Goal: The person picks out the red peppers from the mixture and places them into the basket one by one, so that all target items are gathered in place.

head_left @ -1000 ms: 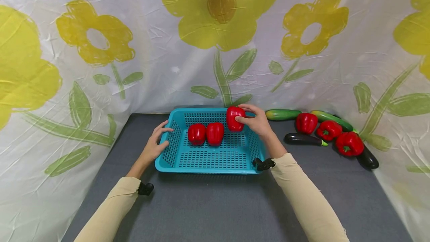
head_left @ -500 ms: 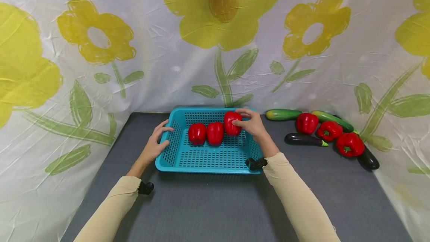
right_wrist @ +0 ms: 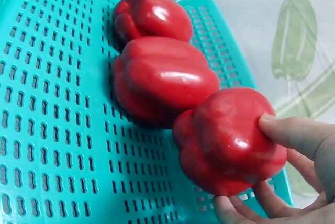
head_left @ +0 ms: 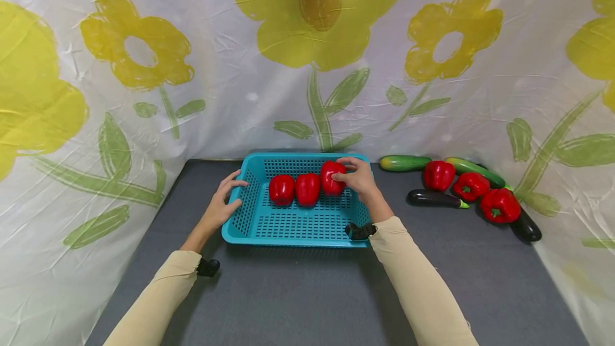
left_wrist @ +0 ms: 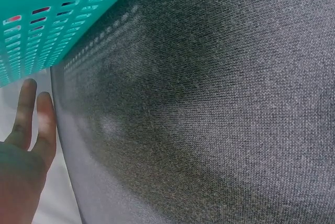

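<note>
My right hand (head_left: 359,179) holds a red bell pepper (head_left: 331,178) between thumb and fingers, inside the blue plastic basket (head_left: 295,242). In the right wrist view the thumb lies on top of this pepper (right_wrist: 235,140) and the fingertips curl under its near side. Two more red bell peppers, one in the middle (head_left: 307,190) and one on the left (head_left: 281,190), sit in a row beside it. My left hand (head_left: 222,204) rests at the basket's left rim, fingers spread and extended. Two of its fingers show straight beside the basket wall (left_wrist: 36,35) in the left wrist view.
Right of the basket lie several vegetables: a cucumber (head_left: 405,163), another cucumber (head_left: 475,171), an eggplant (head_left: 434,199), a second eggplant (head_left: 526,227), and red bell peppers (head_left: 499,206). A flowered white curtain (head_left: 216,95) hangs behind the grey table (head_left: 288,298).
My right hand has moved left and down with the bell pepper, bringing it into the basket close to the middle pepper. My left hand has stayed at the rim.
</note>
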The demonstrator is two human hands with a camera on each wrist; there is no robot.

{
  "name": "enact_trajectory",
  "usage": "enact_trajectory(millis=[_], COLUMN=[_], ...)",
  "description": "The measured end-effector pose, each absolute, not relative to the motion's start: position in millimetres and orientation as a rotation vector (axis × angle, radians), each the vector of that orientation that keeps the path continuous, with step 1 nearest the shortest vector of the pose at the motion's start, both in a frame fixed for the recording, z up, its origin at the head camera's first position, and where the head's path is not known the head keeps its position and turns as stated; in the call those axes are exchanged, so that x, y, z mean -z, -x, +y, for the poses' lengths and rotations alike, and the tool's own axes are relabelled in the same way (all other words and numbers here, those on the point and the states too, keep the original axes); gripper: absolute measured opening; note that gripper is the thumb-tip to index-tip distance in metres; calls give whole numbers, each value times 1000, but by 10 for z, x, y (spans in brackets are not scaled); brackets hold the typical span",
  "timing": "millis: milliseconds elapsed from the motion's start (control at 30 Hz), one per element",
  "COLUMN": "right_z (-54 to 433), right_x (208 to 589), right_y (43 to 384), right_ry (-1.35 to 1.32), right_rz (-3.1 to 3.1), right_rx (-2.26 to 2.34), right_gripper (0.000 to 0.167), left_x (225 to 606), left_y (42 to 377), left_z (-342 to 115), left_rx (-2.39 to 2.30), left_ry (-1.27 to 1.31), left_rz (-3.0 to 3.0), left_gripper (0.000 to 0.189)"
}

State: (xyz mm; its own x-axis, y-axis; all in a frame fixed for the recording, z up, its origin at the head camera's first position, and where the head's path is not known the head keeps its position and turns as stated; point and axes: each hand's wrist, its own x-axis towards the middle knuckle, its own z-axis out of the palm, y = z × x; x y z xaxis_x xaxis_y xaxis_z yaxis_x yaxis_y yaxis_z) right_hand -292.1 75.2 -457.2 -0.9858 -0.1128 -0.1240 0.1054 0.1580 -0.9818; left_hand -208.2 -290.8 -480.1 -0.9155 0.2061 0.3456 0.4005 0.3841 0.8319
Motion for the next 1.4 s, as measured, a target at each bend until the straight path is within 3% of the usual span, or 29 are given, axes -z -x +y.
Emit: enact_trajectory(millis=[1133, 1400], right_z=[683, 707], right_x=[4721, 4708], right_y=[2933, 2928], right_ry=[-119, -37], right_rz=[2291, 2286], right_rx=[1738, 1690], right_gripper=[48, 57], left_x=[4792, 4791], left_y=[2080, 2074], left_z=[-2896, -2896], left_rx=[1554, 1564], left_ry=[546, 547], left_rz=[-2459, -2447], left_gripper=[38, 39])
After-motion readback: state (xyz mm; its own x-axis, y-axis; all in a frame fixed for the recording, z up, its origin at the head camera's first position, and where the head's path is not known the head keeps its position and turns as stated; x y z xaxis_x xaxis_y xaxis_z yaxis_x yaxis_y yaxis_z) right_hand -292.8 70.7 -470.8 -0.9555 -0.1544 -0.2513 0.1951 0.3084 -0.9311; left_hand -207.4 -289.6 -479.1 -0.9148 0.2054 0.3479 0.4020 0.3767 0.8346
